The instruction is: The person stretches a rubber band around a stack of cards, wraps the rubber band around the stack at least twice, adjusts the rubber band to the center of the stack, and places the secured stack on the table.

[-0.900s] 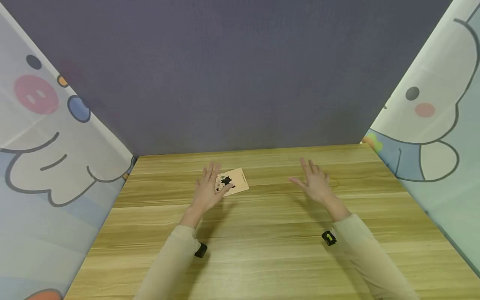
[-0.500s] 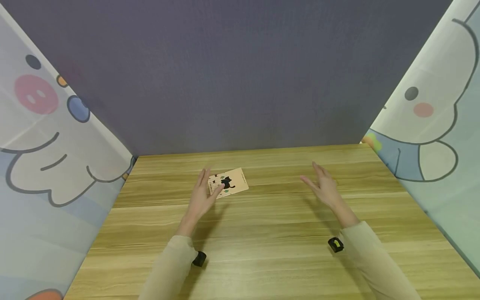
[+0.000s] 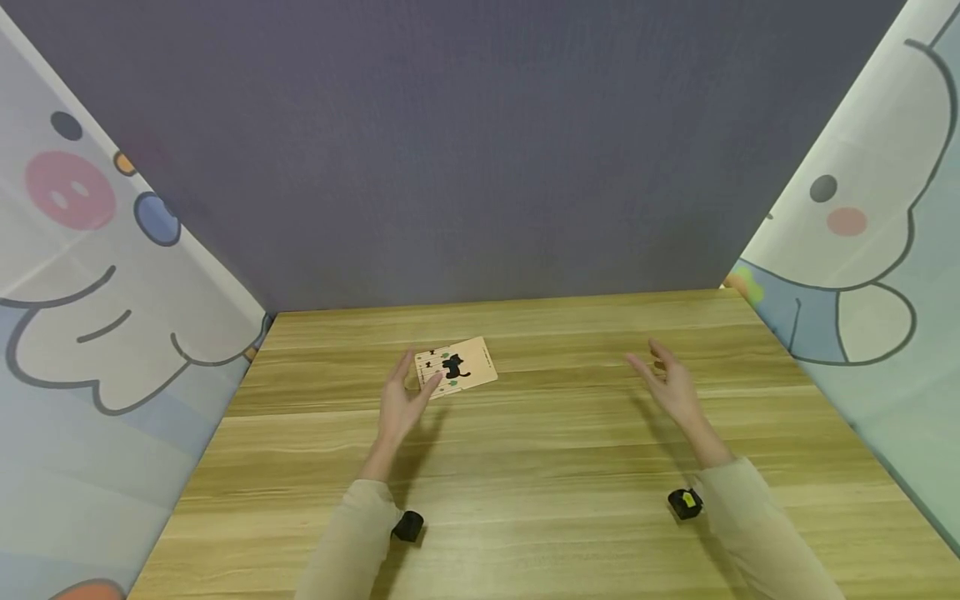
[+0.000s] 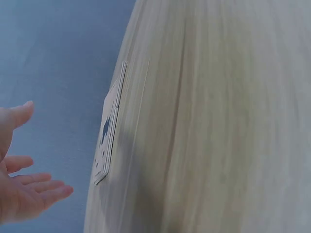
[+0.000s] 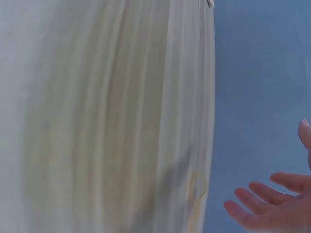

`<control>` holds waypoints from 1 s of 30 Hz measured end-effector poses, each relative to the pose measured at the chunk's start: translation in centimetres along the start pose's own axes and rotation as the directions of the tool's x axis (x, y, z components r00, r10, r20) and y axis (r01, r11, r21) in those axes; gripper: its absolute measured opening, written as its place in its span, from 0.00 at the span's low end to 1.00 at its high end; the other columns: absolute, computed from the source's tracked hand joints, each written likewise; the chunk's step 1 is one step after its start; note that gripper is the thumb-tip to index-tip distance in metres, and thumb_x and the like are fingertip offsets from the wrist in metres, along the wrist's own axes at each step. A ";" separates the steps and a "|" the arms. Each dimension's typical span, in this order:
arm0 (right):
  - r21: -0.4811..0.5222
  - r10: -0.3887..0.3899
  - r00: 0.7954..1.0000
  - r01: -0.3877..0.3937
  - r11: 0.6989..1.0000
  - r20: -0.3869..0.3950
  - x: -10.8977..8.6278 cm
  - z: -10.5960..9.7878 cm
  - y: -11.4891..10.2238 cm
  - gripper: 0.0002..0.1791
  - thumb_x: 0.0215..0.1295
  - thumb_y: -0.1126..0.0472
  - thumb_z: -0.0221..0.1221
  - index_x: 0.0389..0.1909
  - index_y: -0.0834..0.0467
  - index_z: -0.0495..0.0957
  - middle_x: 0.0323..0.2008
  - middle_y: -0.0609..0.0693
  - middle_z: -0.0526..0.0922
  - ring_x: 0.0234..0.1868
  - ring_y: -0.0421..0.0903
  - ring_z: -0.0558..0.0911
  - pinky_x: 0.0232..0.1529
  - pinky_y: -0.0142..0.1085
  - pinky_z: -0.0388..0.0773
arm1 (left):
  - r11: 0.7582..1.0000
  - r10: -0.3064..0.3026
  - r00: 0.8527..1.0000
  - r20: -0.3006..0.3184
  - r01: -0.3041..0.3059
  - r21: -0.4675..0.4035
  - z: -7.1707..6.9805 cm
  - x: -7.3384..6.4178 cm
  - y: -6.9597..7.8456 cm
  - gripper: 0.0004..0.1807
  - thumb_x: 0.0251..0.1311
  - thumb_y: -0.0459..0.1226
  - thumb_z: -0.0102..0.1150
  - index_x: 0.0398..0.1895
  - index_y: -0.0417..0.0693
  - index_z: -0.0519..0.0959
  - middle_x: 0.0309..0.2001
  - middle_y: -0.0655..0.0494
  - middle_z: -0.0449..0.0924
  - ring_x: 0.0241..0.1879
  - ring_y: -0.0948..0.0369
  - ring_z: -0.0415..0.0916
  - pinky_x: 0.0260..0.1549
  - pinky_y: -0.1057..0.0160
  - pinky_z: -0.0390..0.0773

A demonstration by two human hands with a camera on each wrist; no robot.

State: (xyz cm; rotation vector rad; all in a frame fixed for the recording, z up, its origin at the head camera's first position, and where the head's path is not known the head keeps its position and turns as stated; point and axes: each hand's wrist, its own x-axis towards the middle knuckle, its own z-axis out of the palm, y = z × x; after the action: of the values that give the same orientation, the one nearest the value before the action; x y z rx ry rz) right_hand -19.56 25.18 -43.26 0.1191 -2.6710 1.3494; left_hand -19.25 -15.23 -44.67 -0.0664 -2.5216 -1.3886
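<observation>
Left hand [image 3: 401, 410] hung above the pale wood-grain tabletop [image 3: 540, 475], left of centre, its thumb held well away from the fingers: a wide hand with nothing in it. In the head view the thumb tip overlapped the near left edge of a flat, cream, rectangular card printed with a small black cat [image 3: 459, 367]; the left wrist view showed air between the two, so no contact

The card lay flat on the far part of the tabletop, left of centre, slightly askew. Its edge looked layered (one folded piece or several stacked, I could not tell)

Right hand [image 3: 675, 396] hovered far right, also wide and holding nothing, thumb apart, fingers loosely bent. Close by on the tabletop lay a thin yellow loop, material uncertain [image 5: 197, 199], faint against the wood. Beyond everything stood a plain grey-blue upright panel [image 3: 495, 150]

Step in hand, as I judged it: both hands poised over the surface, gripping nothing. Doing that well meant keeping the fingers loose and clear of the card, since a brush of the thumb could have skewed it or slid its layers apart. Had a grip been wanted, so flat a thing would probably have handled best with a fingertip steadying the top and the thumb working under the near edge, all layers pinched together. The loop would likely have needed a finer pinch, being thin and easily missed
</observation>
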 end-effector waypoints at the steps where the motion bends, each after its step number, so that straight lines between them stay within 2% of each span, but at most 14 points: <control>1: 0.014 0.019 1.000 -0.019 1.000 0.009 -0.1 -0.2 0.2 0.37 0.65 0.49 0.46 0.63 0.73 0.48 0.59 0.75 0.55 0.55 0.71 0.60 0.50 0.58 0.66 | 1.000 -0.009 1.000 -0.006 0.009 -0.017 0.1 0.0 0.0 0.39 0.53 0.48 0.58 0.64 0.38 0.56 0.63 0.41 0.55 0.60 0.43 0.56 0.58 0.50 0.60; 5: 0.060 0.087 0.996 -0.089 0.994 0.033 -0.4 -0.8 0.7 0.38 0.65 0.49 0.46 0.63 0.74 0.47 0.59 0.75 0.55 0.55 0.70 0.62 0.51 0.57 0.66 | 0.990 -0.091 0.996 -0.024 0.088 -0.109 0.3 0.1 -0.1 0.38 0.51 0.43 0.61 0.62 0.36 0.59 0.62 0.38 0.57 0.54 0.38 0.62 0.48 0.50 0.71; 7: 0.074 0.116 0.993 -0.118 0.990 0.030 -0.5 -1.2 1.0 0.38 0.65 0.48 0.47 0.63 0.73 0.48 0.59 0.74 0.56 0.55 0.69 0.63 0.50 0.57 0.66 | 0.980 -0.131 0.991 -0.036 0.124 -0.154 0.4 0.1 -0.1 0.37 0.50 0.39 0.62 0.61 0.33 0.59 0.60 0.35 0.58 0.52 0.37 0.63 0.44 0.51 0.74; 10: 0.090 0.161 0.987 -0.162 0.983 0.016 -0.6 -1.6 1.5 0.38 0.64 0.48 0.48 0.63 0.71 0.49 0.58 0.73 0.57 0.54 0.67 0.64 0.50 0.53 0.69 | 0.965 -0.193 0.980 -0.058 0.179 -0.191 0.5 0.3 -0.3 0.36 0.50 0.36 0.63 0.59 0.29 0.60 0.57 0.31 0.61 0.50 0.38 0.66 0.43 0.51 0.75; 11: 0.095 0.174 0.985 -0.175 0.980 0.012 -0.6 -1.7 1.7 0.38 0.63 0.48 0.49 0.64 0.70 0.49 0.58 0.73 0.58 0.54 0.66 0.65 0.49 0.49 0.71 | 0.962 -0.207 0.976 -0.066 0.190 -0.197 0.6 0.3 -0.4 0.36 0.49 0.35 0.63 0.59 0.28 0.60 0.56 0.30 0.62 0.49 0.38 0.67 0.43 0.51 0.75; 14: 0.114 0.208 0.978 -0.206 0.972 -0.007 -0.6 -2.0 2.3 0.38 0.62 0.49 0.51 0.63 0.70 0.51 0.57 0.73 0.59 0.54 0.65 0.65 0.41 0.30 0.75 | 0.948 -0.260 0.961 -0.090 0.237 -0.213 0.7 0.6 -0.6 0.35 0.47 0.34 0.64 0.58 0.27 0.61 0.54 0.29 0.64 0.48 0.38 0.68 0.44 0.51 0.75; 16: 0.125 0.223 0.975 -0.220 0.967 -0.010 -0.5 -2.2 2.6 0.38 0.62 0.49 0.52 0.63 0.70 0.51 0.57 0.72 0.59 0.54 0.65 0.65 0.35 0.20 0.72 | 0.934 -0.298 0.950 -0.097 0.269 -0.237 0.8 0.7 -0.6 0.36 0.46 0.33 0.65 0.58 0.28 0.62 0.53 0.30 0.65 0.48 0.38 0.68 0.45 0.52 0.74; 18: 0.145 0.241 0.970 -0.237 0.961 -0.013 -0.5 -2.3 2.9 0.39 0.61 0.49 0.52 0.63 0.69 0.51 0.58 0.72 0.59 0.55 0.65 0.64 0.31 0.15 0.68 | 0.914 -0.338 0.936 -0.101 0.300 -0.274 1.0 0.9 -0.5 0.36 0.45 0.32 0.66 0.58 0.28 0.62 0.53 0.30 0.66 0.48 0.38 0.68 0.46 0.52 0.74; 22: 0.158 0.279 0.960 -0.272 0.949 -0.023 -0.2 -2.5 3.3 0.40 0.60 0.49 0.54 0.64 0.69 0.51 0.59 0.71 0.59 0.56 0.64 0.63 0.31 0.16 0.70 | 0.875 -0.397 0.911 -0.114 0.338 -0.347 1.4 1.2 -0.5 0.37 0.41 0.29 0.67 0.57 0.28 0.62 0.51 0.31 0.68 0.48 0.39 0.68 0.47 0.52 0.73; 25: 0.152 0.308 0.951 -0.299 0.942 -0.038 0.1 -2.5 3.7 0.39 0.59 0.49 0.55 0.63 0.69 0.52 0.58 0.70 0.60 0.55 0.63 0.64 0.31 0.17 0.71 | 0.855 -0.424 0.897 -0.126 0.351 -0.381 1.7 1.4 -0.7 0.38 0.39 0.27 0.68 0.57 0.28 0.63 0.50 0.32 0.68 0.48 0.40 0.69 0.47 0.53 0.73; 30: 0.159 0.349 0.935 -0.337 0.928 -0.057 0.6 -2.7 4.0 0.39 0.58 0.51 0.57 0.63 0.69 0.54 0.57 0.70 0.61 0.54 0.61 0.65 0.30 0.18 0.72 | 0.846 -0.451 0.879 -0.156 0.365 -0.388 2.3 1.8 -1.2 0.39 0.36 0.26 0.69 0.57 0.28 0.64 0.48 0.34 0.69 0.48 0.43 0.69 0.48 0.54 0.73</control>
State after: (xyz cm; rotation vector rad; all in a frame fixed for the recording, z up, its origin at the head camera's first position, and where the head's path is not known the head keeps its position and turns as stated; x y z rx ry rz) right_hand -20.44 29.71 -44.80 -0.4016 -2.6033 1.6078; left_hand -21.69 -14.06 -46.36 0.5803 -2.1349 -1.8653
